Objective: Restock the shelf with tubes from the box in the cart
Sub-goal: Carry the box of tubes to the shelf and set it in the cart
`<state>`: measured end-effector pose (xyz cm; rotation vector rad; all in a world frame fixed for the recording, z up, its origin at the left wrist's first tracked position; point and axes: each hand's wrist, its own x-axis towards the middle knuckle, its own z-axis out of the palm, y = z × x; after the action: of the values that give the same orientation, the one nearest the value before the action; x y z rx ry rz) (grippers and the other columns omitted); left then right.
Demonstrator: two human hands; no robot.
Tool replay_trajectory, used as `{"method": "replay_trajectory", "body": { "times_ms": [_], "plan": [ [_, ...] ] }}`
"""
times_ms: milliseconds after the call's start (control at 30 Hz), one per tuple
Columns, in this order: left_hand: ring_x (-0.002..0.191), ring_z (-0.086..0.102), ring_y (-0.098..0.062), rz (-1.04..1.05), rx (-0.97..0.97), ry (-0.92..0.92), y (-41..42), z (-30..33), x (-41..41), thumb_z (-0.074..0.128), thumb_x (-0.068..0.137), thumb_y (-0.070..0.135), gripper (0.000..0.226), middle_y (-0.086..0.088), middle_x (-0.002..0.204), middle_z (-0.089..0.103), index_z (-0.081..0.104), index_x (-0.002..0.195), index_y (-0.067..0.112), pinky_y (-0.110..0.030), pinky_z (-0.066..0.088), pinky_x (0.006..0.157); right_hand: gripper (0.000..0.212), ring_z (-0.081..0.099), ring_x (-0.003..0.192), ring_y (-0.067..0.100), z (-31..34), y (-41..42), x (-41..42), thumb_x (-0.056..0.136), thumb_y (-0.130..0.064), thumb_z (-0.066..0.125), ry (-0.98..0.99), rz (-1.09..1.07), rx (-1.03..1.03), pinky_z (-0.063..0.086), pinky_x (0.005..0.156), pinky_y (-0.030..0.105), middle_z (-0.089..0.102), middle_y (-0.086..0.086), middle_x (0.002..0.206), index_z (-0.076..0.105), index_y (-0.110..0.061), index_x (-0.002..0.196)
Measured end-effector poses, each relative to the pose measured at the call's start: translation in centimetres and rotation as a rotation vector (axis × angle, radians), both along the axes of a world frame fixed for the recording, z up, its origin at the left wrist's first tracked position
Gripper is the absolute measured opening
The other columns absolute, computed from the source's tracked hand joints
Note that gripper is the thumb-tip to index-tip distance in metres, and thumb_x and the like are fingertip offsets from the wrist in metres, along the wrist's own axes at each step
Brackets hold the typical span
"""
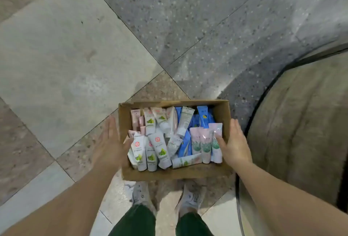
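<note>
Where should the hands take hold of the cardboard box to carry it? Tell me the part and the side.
Grip the cardboard box by its two short side walls, one hand from each side. It is open-topped and packed with loose tubes, so a level, two-sided hold looks safest. The left hand is by the left wall; the right hand is at the right wall, thumb over the rim.

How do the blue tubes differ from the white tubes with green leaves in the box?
The blue tubes sit toward the far right of the box; the white tubes fill the left and near side. The blue tubes are mostly buried; the white tubes lie on top, labels showing. Both lie loose and jumbled.
</note>
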<state>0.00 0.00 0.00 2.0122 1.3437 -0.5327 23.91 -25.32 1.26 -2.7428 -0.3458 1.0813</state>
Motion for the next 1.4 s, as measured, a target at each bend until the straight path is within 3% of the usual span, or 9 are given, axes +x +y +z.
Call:
{"method": "replay_trajectory", "body": {
  "times_ms": [167, 267, 367, 533, 600, 833, 1033, 1200, 1400],
  "plan": [
    [0.144, 0.026, -0.030, 0.252, -0.068, 0.040, -1.1, -7.3, -2.0, 0.048, 0.095, 0.047, 0.081, -0.001, 0.161, 0.016, -0.013, 0.148, 0.041, -0.054, 0.029, 0.112, 0.075, 0.035, 0.138, 0.027, -6.5, -1.8, 0.0, 0.096, -0.029, 0.054, 0.009, -0.258, -0.061, 0.036, 0.105, 0.039, 0.028, 0.005, 0.157, 0.007, -0.025, 0.154],
    [0.111, 0.058, -0.036, 0.383, -0.043, -0.036, -2.0, -9.2, -1.8, 0.050, 0.096, 0.034, 0.064, -0.007, 0.126, 0.058, 0.014, 0.149, 0.031, -0.047, 0.048, 0.089, 0.055, 0.053, 0.119, 0.033, -8.2, -1.8, 0.2, 0.098, -0.024, 0.049, -0.019, -0.448, -0.041, 0.042, 0.089, 0.037, 0.054, 0.010, 0.136, 0.028, -0.026, 0.149],
    [0.102, 0.059, -0.039, 0.424, -0.004, 0.026, -2.1, -9.6, -1.3, 0.050, 0.097, 0.028, 0.046, -0.011, 0.108, 0.063, 0.037, 0.140, 0.018, -0.040, 0.044, 0.078, 0.039, 0.057, 0.110, 0.032, -9.2, -2.0, 0.0, 0.099, -0.022, 0.048, -0.064, -0.472, -0.026, 0.038, 0.080, 0.031, 0.063, 0.009, 0.122, 0.046, -0.023, 0.138],
    [0.088, 0.057, -0.036, 0.398, -0.013, 0.068, -0.9, -6.9, -1.2, 0.052, 0.097, 0.028, 0.029, -0.011, 0.085, 0.060, 0.052, 0.121, 0.014, -0.041, 0.046, 0.074, 0.033, 0.059, 0.102, 0.029, -6.2, -1.5, 0.1, 0.099, -0.022, 0.047, -0.062, -0.427, 0.003, 0.039, 0.076, 0.030, 0.066, 0.007, 0.114, 0.052, -0.023, 0.131],
    [0.094, 0.059, -0.039, 0.402, -0.013, 0.093, -0.3, -4.7, -1.0, 0.052, 0.096, 0.029, 0.030, -0.013, 0.097, 0.065, 0.053, 0.122, 0.014, -0.041, 0.048, 0.076, 0.032, 0.059, 0.100, 0.030, -3.9, -1.0, 0.6, 0.099, -0.022, 0.046, -0.053, -0.370, -0.004, 0.040, 0.075, 0.031, 0.065, 0.007, 0.109, 0.052, -0.022, 0.130],
    [0.105, 0.056, -0.042, 0.340, 0.052, 0.045, 3.5, 9.5, 0.7, 0.052, 0.096, 0.023, 0.032, -0.021, 0.111, 0.063, 0.053, 0.123, 0.007, -0.042, 0.043, 0.083, 0.035, 0.058, 0.103, 0.031, 10.1, 1.9, 2.5, 0.098, -0.024, 0.046, -0.068, -0.322, 0.051, 0.037, 0.073, 0.031, 0.065, 0.007, 0.112, 0.049, -0.025, 0.134],
    [0.088, 0.055, -0.035, 0.255, 0.144, -0.079, 9.8, 27.0, 4.7, 0.052, 0.095, 0.025, 0.014, -0.016, 0.097, 0.064, 0.054, 0.102, 0.013, -0.037, 0.041, 0.072, 0.026, 0.056, 0.085, 0.021, 27.0, 6.8, 6.1, 0.098, -0.034, 0.044, -0.140, -0.292, 0.190, 0.043, 0.075, 0.034, 0.065, 0.000, 0.099, 0.054, -0.027, 0.121],
    [0.100, 0.059, -0.036, 0.191, 0.259, -0.106, 16.3, 43.0, 9.0, 0.050, 0.094, 0.032, 0.028, -0.016, 0.108, 0.064, 0.054, 0.114, 0.013, -0.041, 0.050, 0.083, 0.025, 0.058, 0.093, 0.028, 44.3, 12.2, 10.6, 0.099, -0.032, 0.045, -0.261, -0.175, 0.218, 0.040, 0.072, 0.033, 0.064, 0.009, 0.107, 0.053, -0.019, 0.118],
    [0.097, 0.060, -0.032, 0.044, 0.384, -0.250, 24.2, 58.9, 16.8, 0.055, 0.089, 0.034, 0.027, -0.011, 0.107, 0.065, 0.061, 0.106, 0.015, -0.036, 0.049, 0.080, 0.029, 0.057, 0.108, 0.033, 59.2, 17.8, 18.1, 0.097, -0.029, 0.048, -0.350, -0.151, 0.343, 0.047, 0.091, 0.039, 0.062, 0.012, 0.121, 0.055, -0.014, 0.121]
  ]
}}
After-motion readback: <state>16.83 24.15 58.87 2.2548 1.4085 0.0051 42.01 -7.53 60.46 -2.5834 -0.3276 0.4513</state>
